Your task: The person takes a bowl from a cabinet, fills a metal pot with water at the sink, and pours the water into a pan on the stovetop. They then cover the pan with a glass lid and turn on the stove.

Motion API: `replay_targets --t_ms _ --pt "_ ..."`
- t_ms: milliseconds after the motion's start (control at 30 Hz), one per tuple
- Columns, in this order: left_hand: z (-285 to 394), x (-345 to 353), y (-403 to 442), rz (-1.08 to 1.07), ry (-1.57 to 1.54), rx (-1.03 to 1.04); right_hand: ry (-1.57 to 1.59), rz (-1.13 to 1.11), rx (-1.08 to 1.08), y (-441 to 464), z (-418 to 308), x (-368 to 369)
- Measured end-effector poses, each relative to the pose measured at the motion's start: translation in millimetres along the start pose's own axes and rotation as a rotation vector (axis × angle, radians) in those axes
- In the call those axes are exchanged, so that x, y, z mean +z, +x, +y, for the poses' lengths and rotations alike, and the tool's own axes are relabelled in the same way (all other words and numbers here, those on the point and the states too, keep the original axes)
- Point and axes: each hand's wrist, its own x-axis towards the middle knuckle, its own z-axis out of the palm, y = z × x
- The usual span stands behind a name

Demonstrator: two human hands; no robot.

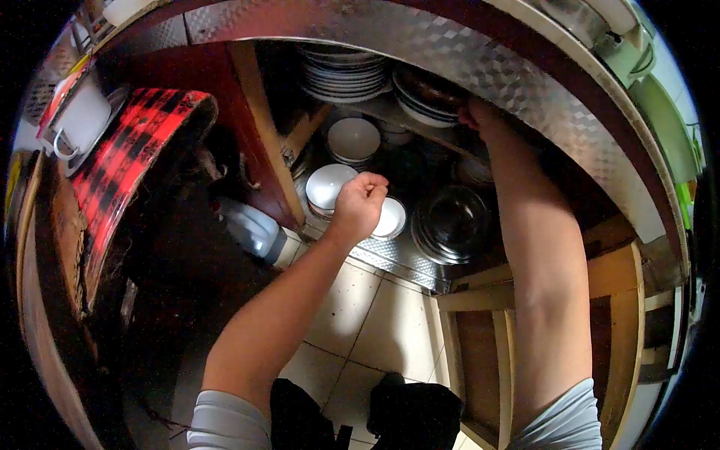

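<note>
Inside the cupboard [265, 135], my left hand [361, 204] curls closed near white bowls [330, 185]; my right hand [475, 117] meets upper bowls [422, 112], its grip unclear.

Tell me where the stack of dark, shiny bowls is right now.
In the head view, the dark bowls stand on the right of the lower shelf, below the right hand and just right of a white bowl beside the left hand.

The bowls [331, 186] are white, the checked cover [142, 139] red and black, the floor tiles [401, 315] cream
</note>
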Motion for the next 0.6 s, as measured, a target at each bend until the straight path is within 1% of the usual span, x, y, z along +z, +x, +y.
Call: replay_targets --t_ms 100,133,333,433,533,600 --pt "3 -1 -4 -0.009 0.055 0.021 0.013 0.029 -0.015 -2 -9 -8" --pt "8 -1 -6 -0.017 0.073 -0.029 0.023 0.034 -0.012 -5 -13 -15" --pt "3 10 -5 -0.016 0.054 0.016 0.005 0.064 -0.031 -15 -30 -36" --pt "10 15 -5 -0.067 0.125 0.008 -0.020 0.086 -0.064 -23 -32 -36" --pt "16 20 -12 -0.034 0.076 -0.016 -0.074 0.120 -0.111 -35 -31 -35" --pt "23 22 -21 0.046 0.004 -0.039 -0.134 0.139 -0.132 -60 -24 -36"
